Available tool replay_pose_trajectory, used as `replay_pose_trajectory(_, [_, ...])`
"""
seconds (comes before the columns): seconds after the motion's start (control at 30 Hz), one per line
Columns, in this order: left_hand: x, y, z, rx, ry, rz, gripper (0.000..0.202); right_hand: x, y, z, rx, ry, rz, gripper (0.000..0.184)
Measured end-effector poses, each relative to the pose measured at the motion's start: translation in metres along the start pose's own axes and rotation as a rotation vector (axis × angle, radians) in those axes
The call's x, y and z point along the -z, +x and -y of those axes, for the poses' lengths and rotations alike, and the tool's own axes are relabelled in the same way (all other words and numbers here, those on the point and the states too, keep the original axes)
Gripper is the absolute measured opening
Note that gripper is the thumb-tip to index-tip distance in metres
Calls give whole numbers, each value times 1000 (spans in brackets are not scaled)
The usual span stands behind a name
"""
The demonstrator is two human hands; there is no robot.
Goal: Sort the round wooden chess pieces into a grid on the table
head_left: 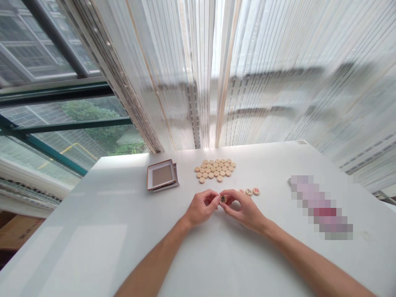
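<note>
Between both hands is a Chinese chess piece (223, 199), a round pale wooden disc with a black character facing me. My right hand (246, 210) pinches it between thumb and bent fingers. From the other side, the closed thumb and fingertips of my left hand (202, 208) meet its left edge. Just beyond my right hand, a short row of lettered pieces lies on the white table (192, 264). A black-lettered piece (248, 192) and a red-lettered piece (256, 191) show fully there; another red one (241, 191) is partly covered by my fingers.
Farther back lies a cluster of several plain-faced discs (216, 168). An open shallow box (161, 175) stands left of them. A blurred-out flat object (321, 208) rests at the right. Striped curtains (192, 74) and a window border the table's far edge.
</note>
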State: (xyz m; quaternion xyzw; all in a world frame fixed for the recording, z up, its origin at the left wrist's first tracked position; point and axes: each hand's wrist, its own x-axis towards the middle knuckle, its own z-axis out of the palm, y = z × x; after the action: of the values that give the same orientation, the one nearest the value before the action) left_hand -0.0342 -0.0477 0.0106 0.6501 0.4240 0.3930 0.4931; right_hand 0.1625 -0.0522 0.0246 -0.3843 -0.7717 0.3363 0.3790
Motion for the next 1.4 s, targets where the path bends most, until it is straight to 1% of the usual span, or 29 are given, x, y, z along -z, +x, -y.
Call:
replay_pose_trajectory(0.17, [-1, 0, 0, 2, 8, -14, 33, -1, 0, -3, 11, -1, -3, 17])
replay_pose_trajectory(0.37, [-4, -1, -1, -8, 82, -75, 32, -2, 0, -8, 79, -17, -14, 20])
replay_pose_trajectory(0.53, [-4, 0, -1, 4, 63, -84, 37, -2, 1, -11, 41, -27, -36, 19])
replay_pose_trajectory(0.63, [-3, 1, 0, 17, 34, -81, 38, -2, 2, -13, 39, -40, -61, 21])
replay_pose_trajectory(0.77, [-3, 2, 2, 33, -9, -101, 37, 2, 4, -14, 43, -30, -130, 25])
replay_pose_trajectory(0.97, [-5, 2, 6, 37, -27, -116, 38, 13, 8, -22, -21, 24, -224, 25])
replay_pose_trajectory(1.13, [-4, 3, 5, 45, -44, -158, 40, 15, 10, -30, -88, 194, -274, 28])
replay_pose_trajectory(1.27, [-3, 2, 4, 37, -52, -204, 40, 17, 13, -30, -143, 249, -312, 33])
replay_pose_trajectory(1.4, [-2, 2, 4, 30, -48, -221, 39, 26, 17, -27, -231, 274, -374, 36])
